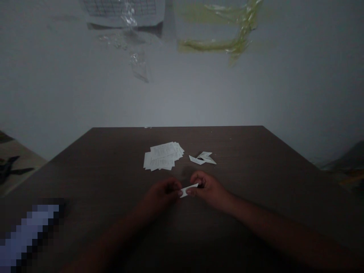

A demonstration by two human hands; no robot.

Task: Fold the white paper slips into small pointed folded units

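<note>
Between my two hands is a small folded strip of white paper (pixel 188 189), held just above the dark table. My left hand (pixel 167 191) pinches its left end with thumb and fingers. Thumb and curled fingers of my right hand (pixel 207 189) grip the right part of the strip. Beyond the left hand lies a loose pile of printed paper sheets (pixel 163 157), fanned and overlapping. Several folded paper pieces (pixel 202 157) with pointed ends rest to the right of that pile, beyond my right hand.
The brown table (pixel 241 148) meets a pale wall (pixel 199 98) at its far edge. A blurred-out, pixelated bright object (pixel 28 235) lies at the near left. Clear tape (pixel 139 68), yellow tape (pixel 213 45) and a gridded sheet (pixel 122 9) are stuck on the wall.
</note>
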